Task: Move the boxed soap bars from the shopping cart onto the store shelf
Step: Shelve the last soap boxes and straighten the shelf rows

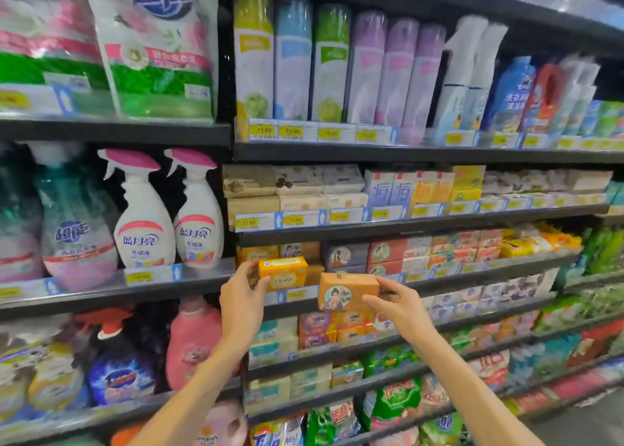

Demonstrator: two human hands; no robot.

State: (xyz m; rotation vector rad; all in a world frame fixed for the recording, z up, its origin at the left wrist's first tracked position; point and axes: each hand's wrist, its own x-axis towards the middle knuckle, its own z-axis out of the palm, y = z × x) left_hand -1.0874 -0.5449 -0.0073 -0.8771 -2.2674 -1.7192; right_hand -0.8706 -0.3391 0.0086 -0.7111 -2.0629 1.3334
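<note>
My left hand [241,295] grips a yellow boxed soap bar [285,271] at its left end and holds it up against the front of the soap shelf [422,282]. My right hand [393,305] pinches an orange boxed soap bar [344,292] with a round picture on its face, just right of the yellow one and a little lower. Both boxes hang in front of the shelf edge, apart from each other. Behind them on the shelf stand yellow and orange soap boxes [266,251]. The shopping cart is out of view.
Rows of boxed soaps [439,250] fill the shelf to the right. Spray bottles [199,209] stand on the left bay, a pink jug [192,341] below them. More soap packs [320,331] sit one shelf down, aerosol cans [293,60] high above.
</note>
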